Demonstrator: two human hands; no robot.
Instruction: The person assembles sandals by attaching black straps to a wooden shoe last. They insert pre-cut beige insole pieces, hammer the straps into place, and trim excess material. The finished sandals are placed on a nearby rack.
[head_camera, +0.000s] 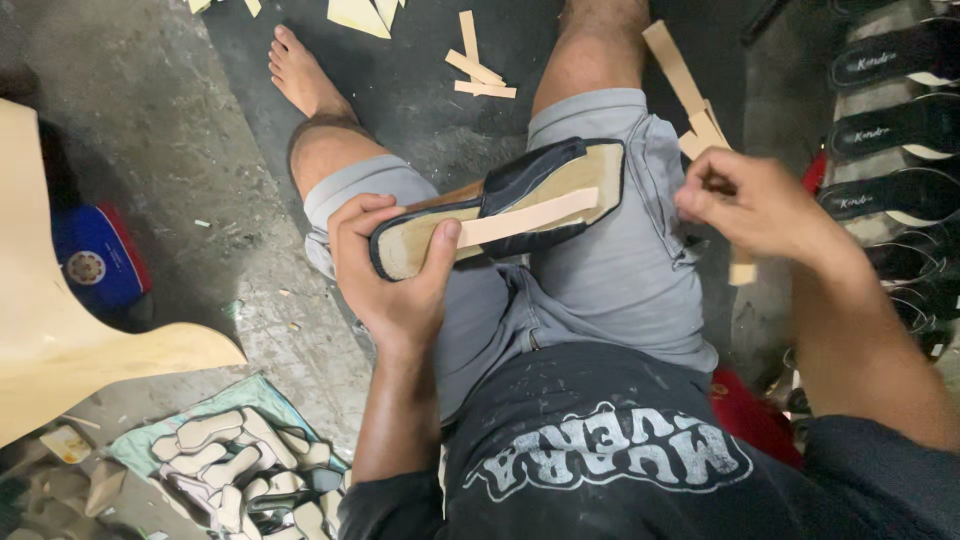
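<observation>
My left hand (392, 270) grips the heel end of an upturned black sandal (510, 205) over my lap, its tan underside facing up. A pale strip (528, 217) lies along that underside, and my thumb presses on its near end. My right hand (750, 205) hovers to the right of the sandal with its fingers curled; I cannot make out anything held in it. More pale strips (690, 90) lie beside my right thigh.
Finished black sandals (890, 120) are stacked at the right edge. A pile of pale insole cutouts (235, 460) sits on a cloth at lower left. A large tan board (60, 330) fills the left side. Scrap strips (478, 70) litter the concrete floor near my bare foot (305, 75).
</observation>
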